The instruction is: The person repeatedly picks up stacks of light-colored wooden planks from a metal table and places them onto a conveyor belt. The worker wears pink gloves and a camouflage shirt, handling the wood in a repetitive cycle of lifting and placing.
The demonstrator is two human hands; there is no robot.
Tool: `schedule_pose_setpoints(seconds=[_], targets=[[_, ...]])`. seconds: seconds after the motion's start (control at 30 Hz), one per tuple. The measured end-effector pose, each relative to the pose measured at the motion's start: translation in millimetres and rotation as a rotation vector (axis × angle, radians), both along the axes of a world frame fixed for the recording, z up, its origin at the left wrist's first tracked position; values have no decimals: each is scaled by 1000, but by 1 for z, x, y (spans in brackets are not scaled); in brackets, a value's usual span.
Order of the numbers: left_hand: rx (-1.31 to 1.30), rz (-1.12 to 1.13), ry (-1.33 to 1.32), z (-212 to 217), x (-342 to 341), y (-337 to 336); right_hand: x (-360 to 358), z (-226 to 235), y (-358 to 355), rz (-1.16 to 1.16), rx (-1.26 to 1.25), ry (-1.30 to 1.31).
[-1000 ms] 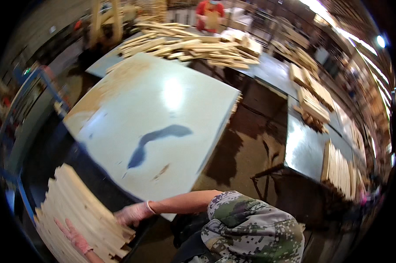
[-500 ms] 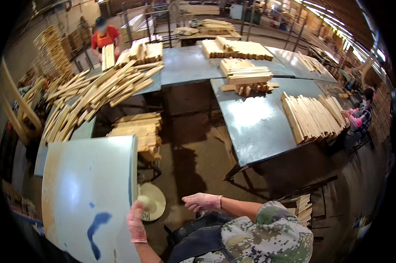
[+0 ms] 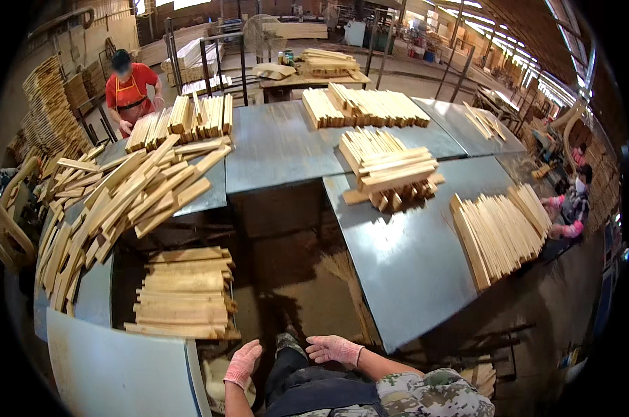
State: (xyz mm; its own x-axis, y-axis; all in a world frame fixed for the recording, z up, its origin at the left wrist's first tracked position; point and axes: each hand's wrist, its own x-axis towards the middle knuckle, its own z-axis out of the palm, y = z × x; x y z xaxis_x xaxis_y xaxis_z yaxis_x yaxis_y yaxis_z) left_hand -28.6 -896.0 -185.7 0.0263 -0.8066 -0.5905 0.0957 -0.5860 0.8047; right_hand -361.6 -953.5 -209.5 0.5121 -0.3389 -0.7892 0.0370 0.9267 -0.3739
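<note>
My left hand (image 3: 243, 363), in a pinkish knit glove, hovers beside the edge of the pale blue-grey panel (image 3: 123, 368) at lower left. Its fingers are stretched out and hold nothing. My right hand (image 3: 334, 349), gloved alike, is in front of my body with its fingers loosely extended and empty. The hands are apart, palms roughly facing each other. Just beyond the left hand lies a low stack of wooden strips (image 3: 182, 295). Partly hidden beside the left wrist is a pale round object (image 3: 217, 379).
A jumbled heap of wooden strips (image 3: 130, 198) covers the left table. Lined-up strips (image 3: 502, 233) lie on the right metal table (image 3: 405, 278), with a crossed stack (image 3: 391, 170) further back. A person in red (image 3: 130, 94) stands far left; another person (image 3: 575, 201) works at right.
My left hand has come away from the panel's edge and the pale round object toward my right hand. My view has shifted forward, nearer the low stack. The person in red has lowered the strips.
</note>
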Motion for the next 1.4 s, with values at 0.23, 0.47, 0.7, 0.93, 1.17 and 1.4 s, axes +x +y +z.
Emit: schedule_pose_setpoints(seconds=[0.23, 0.47, 0.7, 0.93, 1.17, 1.4], targets=[[-128, -169, -227, 0, 25, -262, 4, -13, -246, -105, -76, -15], [-160, -360, -196, 50, 7, -466, 38, 13, -454, -54, -123, 60], [-14, -386, -32, -3, -23, -603, -27, -100, -715, 19, -497, -574], [172, -327, -107, -40, -56, -809, -113, -54, -998, -607, -436, 289], [30, -791, -358, -29, -122, -1039, -233, -65, -1190, -1105, -465, 597], [-15, -555, -320, -56, -199, -1251, -329, -102, -1307, -1421, -482, 616]])
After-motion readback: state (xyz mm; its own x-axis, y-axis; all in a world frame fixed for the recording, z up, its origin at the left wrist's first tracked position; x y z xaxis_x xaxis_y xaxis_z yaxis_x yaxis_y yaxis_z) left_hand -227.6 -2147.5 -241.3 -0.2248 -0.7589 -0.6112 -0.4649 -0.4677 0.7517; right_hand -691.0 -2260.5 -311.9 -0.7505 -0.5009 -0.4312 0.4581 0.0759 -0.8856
